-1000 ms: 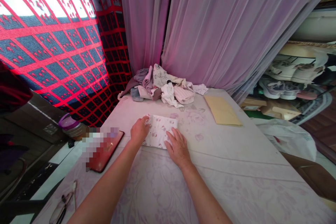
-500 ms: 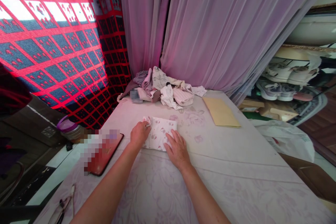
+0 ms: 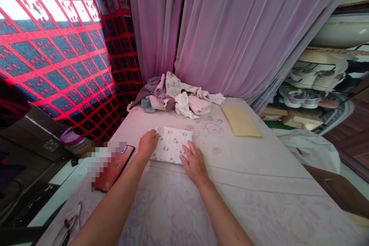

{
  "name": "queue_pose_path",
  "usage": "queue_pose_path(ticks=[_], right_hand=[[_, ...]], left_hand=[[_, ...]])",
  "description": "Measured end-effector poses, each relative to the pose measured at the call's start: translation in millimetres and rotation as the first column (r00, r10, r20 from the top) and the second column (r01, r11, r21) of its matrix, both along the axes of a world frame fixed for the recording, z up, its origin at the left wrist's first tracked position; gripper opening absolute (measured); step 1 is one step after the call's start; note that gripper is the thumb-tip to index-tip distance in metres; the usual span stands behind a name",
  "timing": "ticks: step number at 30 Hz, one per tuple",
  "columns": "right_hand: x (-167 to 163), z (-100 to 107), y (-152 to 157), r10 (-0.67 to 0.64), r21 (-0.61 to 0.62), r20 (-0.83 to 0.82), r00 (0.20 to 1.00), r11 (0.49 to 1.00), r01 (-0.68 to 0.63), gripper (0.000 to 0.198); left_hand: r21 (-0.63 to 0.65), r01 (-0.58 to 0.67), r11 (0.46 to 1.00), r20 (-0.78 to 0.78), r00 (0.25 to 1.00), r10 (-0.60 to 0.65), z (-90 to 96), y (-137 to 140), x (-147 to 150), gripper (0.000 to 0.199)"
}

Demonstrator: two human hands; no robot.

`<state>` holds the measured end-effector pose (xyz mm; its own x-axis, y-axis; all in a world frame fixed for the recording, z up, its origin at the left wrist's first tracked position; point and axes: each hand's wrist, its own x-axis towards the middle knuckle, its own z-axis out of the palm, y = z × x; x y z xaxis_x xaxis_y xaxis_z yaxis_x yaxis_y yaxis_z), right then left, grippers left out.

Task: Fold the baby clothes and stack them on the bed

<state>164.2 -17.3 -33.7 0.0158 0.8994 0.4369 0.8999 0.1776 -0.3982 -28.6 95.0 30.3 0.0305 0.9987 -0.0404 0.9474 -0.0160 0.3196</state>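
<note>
A folded white cloth (image 3: 171,144) with small pink and grey printed figures lies on the table in front of me. It may be a small garment, but its kind does not show. My left hand (image 3: 148,144) is closed on the cloth's left edge, thumb and fingers together near the upper corner. Across from it, my right hand (image 3: 194,163) rests flat on the lower right part, fingers stretched out over the fabric.
A heap of crumpled clothes (image 3: 198,104) sits at the table's far end, beside a yellow folder (image 3: 240,121). To the left lies a red phone (image 3: 113,169), with eyeglasses (image 3: 67,228) nearer me. Purple curtains (image 3: 230,27) hang behind; shoes (image 3: 300,96) stand on a rack at right.
The bunched upper left corner of the cloth has been spread flat, and my left hand has shifted slightly left along with it. My right hand stays on the cloth.
</note>
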Motion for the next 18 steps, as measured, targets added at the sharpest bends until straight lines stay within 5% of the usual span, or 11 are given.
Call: queue_pose_path(ticks=[6, 9, 12, 14, 18], right_hand=[[3.1, -2.0, 0.4, 0.006, 0.031, -0.065, 0.998, 1.000, -0.004, 0.044], [6.0, 1.8, 5.7, -0.052, 0.032, -0.133, 0.990, 0.998, 0.056, 0.045], [1.6, 17.6, 18.7, -0.110, -0.069, -0.086, 0.990, 0.992, 0.105, 0.046], [-5.9, 30.8, 30.1, -0.109, -0.178, -0.006, 0.994, 0.978, 0.107, 0.047], [-20.6, 42.4, 48.1, -0.036, -0.365, 0.104, 0.994, 0.928, 0.072, 0.052]], left_hand=[[-0.027, -0.032, 0.999, 0.007, 0.999, 0.032, -2.9, -0.1, -4.9, 0.035], [0.089, -0.029, 0.996, -0.043, 0.999, 0.033, 0.9, -4.7, 0.1, 0.049], [0.263, 0.187, 0.946, -0.152, 0.977, -0.150, 0.5, -9.7, 14.3, 0.044], [0.262, 0.364, 0.894, -0.202, 0.926, -0.318, -5.5, -11.2, 24.9, 0.041], [0.184, 0.405, 0.896, -0.210, 0.906, -0.367, -26.0, -8.6, 33.7, 0.051]])
